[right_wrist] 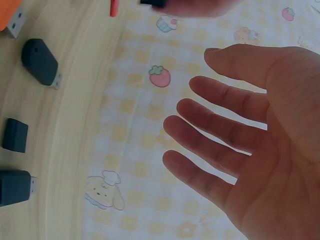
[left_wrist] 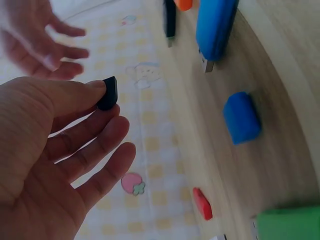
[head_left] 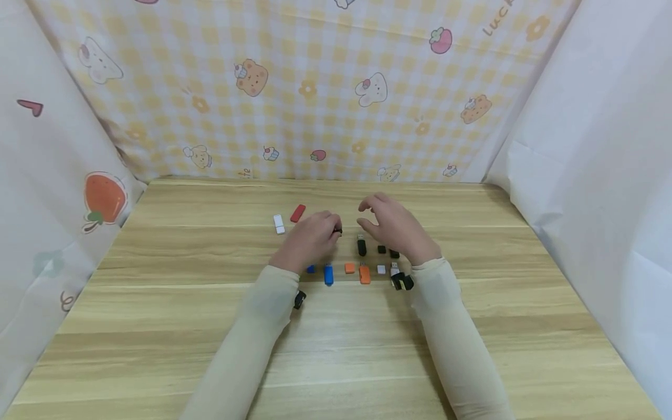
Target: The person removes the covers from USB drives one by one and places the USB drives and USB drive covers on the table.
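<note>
apparently placing black cap point(left_wrist: 110, 94), pinched in left hand point(head_left: 311, 234), with right hand point(head_left: 396, 226) wide and unladen; next, likely lower onto table point(head_left: 525, 326), on left-edge side of black usb stick point(head_left: 361, 247).

The held cap point(left_wrist: 109, 94) is coloured black, one USB stick point(head_left: 328, 275) blue, another stick point(head_left: 364, 275) orange; the backdrop point(head_left: 310, 122) is checked yellow and white, the surface point(head_left: 336, 356) streaked light brown.

Pale wood-grain table point(head_left: 341, 361), yellow-checked cloth point(head_left: 310, 52) with cartoon animals point(head_left: 253, 78) behind it, strawberry-printed white drape point(head_left: 42, 181) left, white sheet point(head_left: 593, 146) right
</note>
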{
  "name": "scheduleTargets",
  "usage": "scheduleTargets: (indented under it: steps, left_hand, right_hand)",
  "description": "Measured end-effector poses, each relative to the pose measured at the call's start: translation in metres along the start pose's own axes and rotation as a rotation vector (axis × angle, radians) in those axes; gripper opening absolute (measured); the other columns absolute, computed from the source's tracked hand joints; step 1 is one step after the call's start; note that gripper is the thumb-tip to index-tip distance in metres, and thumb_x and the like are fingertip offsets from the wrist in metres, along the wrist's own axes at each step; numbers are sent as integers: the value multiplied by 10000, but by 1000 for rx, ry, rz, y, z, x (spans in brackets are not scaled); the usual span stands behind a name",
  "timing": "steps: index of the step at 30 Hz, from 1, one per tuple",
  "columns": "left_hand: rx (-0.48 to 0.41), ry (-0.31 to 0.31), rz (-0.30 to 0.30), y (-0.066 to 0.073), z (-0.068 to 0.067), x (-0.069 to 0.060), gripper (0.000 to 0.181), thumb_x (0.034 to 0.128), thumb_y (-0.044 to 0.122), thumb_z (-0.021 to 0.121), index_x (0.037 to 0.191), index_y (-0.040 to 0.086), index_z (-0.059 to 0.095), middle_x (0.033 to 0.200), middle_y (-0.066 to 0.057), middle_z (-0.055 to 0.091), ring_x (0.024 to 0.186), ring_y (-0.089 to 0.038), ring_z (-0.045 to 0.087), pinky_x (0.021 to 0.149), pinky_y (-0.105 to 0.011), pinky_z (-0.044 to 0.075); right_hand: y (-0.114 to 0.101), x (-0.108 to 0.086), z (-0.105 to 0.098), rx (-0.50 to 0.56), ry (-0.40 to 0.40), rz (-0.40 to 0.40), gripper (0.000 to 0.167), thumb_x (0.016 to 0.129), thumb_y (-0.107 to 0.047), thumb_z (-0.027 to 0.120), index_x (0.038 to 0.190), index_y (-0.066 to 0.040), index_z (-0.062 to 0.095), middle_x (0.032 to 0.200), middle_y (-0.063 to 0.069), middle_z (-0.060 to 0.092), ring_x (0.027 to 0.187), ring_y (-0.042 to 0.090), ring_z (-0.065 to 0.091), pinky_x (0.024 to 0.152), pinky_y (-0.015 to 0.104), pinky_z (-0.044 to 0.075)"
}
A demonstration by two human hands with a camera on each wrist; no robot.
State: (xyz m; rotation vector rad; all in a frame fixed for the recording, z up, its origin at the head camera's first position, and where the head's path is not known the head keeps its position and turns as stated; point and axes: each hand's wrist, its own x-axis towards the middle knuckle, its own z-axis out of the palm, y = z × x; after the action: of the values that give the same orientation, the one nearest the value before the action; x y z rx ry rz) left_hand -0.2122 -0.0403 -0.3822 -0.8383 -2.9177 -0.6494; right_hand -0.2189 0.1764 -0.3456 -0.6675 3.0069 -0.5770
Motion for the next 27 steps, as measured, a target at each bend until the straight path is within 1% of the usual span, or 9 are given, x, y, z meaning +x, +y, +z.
scheduleTargets:
  steps: [3, 7, 10, 13, 18, 24, 27]
  left_hand:
    - [-1, -52, 1, 2, 4, 10, 129, 1088, 128, 645, 1124, 56, 746, 1104, -73, 732, 964, -214, 664, 903, -356, 610]
    - [-6, -133, -17, 5, 10, 24, 117, 1082, 113, 650, 1129, 62, 743, 1094, -65, 738, 957, -219, 657, 911, -362, 608]
    - [26, -190, -18, 8, 14, 32, 113, 1085, 106, 638, 1127, 71, 737, 1079, -57, 742, 936, -214, 648, 903, -361, 605]
    - [61, -229, -8, 11, 17, 39, 124, 1086, 86, 622, 1101, 78, 745, 1056, -46, 752, 899, -199, 652, 865, -362, 605]
    - [106, -266, -1, 15, 20, 47, 156, 1088, 57, 607, 1063, 79, 760, 1000, -44, 751, 830, -199, 634, 799, -352, 589]
    - [177, -304, 27, 20, 23, 53, 166, 1099, 56, 595, 1080, 66, 760, 993, -59, 754, 808, -192, 632, 780, -339, 595]
    - [202, -312, 38, 23, 25, 54, 169, 1097, 44, 594, 1071, 55, 761, 976, -69, 758, 794, -193, 639, 770, -347, 604]
  right_hand:
    - [-1, -2, -3, -8, 8, -2, 332, 1079, -243, 682, 1338, -35, 673, 1399, 150, 641, 1224, 327, 649, 1017, 493, 581]
    - [-1, -4, -5, 1, 11, 0, 328, 1082, -236, 676, 1339, -32, 670, 1405, 152, 640, 1234, 332, 647, 1022, 500, 578]
    - [0, -4, -6, 12, 6, 1, 324, 1086, -233, 669, 1342, -34, 663, 1419, 152, 631, 1244, 336, 641, 1032, 504, 573]
    - [1, -4, -7, 14, 2, 1, 321, 1089, -232, 666, 1347, -41, 659, 1422, 151, 625, 1247, 337, 638, 1028, 505, 573]
    - [3, -5, -8, 13, -1, -5, 322, 1087, -233, 672, 1346, -42, 662, 1405, 153, 630, 1237, 341, 641, 1011, 499, 579]
    - [7, -6, -11, 54, -2, 16, 316, 1094, -227, 656, 1348, -39, 663, 1408, 158, 630, 1275, 371, 632, 1040, 510, 562]
    - [9, -7, -12, 60, 2, 22, 311, 1099, -231, 646, 1346, -42, 665, 1415, 155, 632, 1285, 366, 627, 1053, 511, 555]
